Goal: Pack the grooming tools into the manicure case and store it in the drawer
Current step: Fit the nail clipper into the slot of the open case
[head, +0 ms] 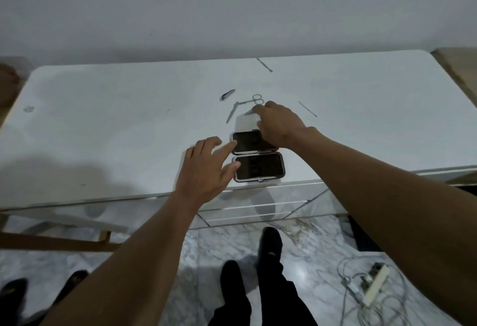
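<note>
The manicure case lies spread open near the front edge of the white table, its two dark halves side by side. My left hand rests its fingertips on the case's left edge, fingers apart. My right hand reaches over the far half, and its fingertips touch a small metal tool lying just beyond the case. Whether it grips the tool I cannot tell. Scissors, a nail clipper, tweezers and two thin picks lie scattered on the table.
Drawer fronts sit under the table edge below the case. A wooden chair frame stands at the lower left. A power strip with tangled cables lies on the marble floor at the right. My legs and shoes are below.
</note>
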`<state>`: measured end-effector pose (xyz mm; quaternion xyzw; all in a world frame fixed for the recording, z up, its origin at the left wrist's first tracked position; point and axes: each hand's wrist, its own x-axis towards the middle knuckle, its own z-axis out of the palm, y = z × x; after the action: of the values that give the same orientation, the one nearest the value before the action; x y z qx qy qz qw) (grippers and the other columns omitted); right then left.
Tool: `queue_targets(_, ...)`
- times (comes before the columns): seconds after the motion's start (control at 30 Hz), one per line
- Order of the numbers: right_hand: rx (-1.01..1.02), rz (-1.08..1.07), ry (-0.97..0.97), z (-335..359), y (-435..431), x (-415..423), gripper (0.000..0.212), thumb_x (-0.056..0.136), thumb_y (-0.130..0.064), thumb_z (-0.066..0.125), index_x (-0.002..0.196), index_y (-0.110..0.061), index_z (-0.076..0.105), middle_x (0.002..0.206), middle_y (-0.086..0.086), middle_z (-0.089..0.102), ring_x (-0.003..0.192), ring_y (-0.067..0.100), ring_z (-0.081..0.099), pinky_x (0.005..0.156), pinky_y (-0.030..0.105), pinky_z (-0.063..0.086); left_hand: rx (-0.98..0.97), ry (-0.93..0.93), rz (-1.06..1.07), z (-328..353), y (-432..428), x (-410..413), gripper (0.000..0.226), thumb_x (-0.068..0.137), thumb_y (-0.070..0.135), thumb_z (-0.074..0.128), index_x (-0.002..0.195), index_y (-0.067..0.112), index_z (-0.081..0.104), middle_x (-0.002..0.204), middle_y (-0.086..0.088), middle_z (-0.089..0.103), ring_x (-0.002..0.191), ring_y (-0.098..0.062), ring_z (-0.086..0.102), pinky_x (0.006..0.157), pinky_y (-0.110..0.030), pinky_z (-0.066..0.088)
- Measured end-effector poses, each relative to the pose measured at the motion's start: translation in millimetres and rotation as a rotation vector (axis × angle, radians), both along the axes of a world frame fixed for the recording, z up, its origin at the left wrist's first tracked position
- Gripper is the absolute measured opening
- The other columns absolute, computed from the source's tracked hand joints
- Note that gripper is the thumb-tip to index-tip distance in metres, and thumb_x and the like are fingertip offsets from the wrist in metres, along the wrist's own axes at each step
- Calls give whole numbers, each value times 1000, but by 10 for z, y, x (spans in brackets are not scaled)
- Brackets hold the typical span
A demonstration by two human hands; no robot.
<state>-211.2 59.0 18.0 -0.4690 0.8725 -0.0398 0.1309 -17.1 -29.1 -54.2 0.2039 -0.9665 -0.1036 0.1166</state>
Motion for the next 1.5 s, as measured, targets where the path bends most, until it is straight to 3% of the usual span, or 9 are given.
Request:
queue_targets(0.2,65,22,22,-128,-187,-157,42,92,-12,49,133,-16,48,128,15,51,116,37,52,91,44,47,28,22,32,-25,-41,-39,49,93,58,41,134,34,54,124,0,53,115,-21,49,93,-39,38)
queue_targets(0.47,28,13,90,-145,-264,-238,30,88,-3,49,117,-11,56,114,17,57,101,39,59,76,37,46,59,54,30,-63,-57,-53,50,94,56,44,136,31,53,126,-2,52,120,-21,46,100,-40,40)
queue_targets(0.67,11,-48,111,-99,-266,-159,28,91,-12,48,115,0,57,121,20,48,103,41,56,78,41,47,113,67,8,-61,-68,-39,57,90,58,48,139,31,51,136,-4,50,128,-22,43,107,-41,37)
queue_targets(0.87,-128,-122,40,24,-66,-1,24,90,-14,44,109,-8,57,103,16,65,94,39,60,72,38,46,100,59,-11,-100,-88,-38,58,92,61,44,141,31,48,141,-3,48,132,-22,41,110,-44,35)
queue_targets(1.07,-233,-82,-114,101,376,202,16,93,-14,52,104,-10,63,100,10,71,90,32,63,78,32,46,113,72,2,-99,-94,-48,59,92,61,43,142,30,48,141,-4,49,132,-22,41,109,-43,35)
queue_targets(1.17,-232,-49,-160,101,606,291,18,93,-12,58,108,-8,66,104,10,71,91,31,64,84,36,52,131,74,-1,-80,-89,-38,63,90,63,42,142,30,47,141,-4,49,132,-23,41,109,-43,35)
queue_targets(1.3,-198,-29,-167,27,819,344,19,93,-12,58,108,-9,70,107,13,69,94,29,63,84,35,50,147,32,-33,-68,-99,-5,73,85,68,43,146,30,41,145,-5,44,135,-24,37,112,-44,31)
queue_targets(1.5,-244,-25,-135,-122,918,396,16,91,-11,59,102,-9,71,103,14,62,93,30,60,83,33,46,85,38,-43,-140,-114,-15,68,88,63,49,147,31,40,147,-6,43,136,-24,36,111,-42,29)
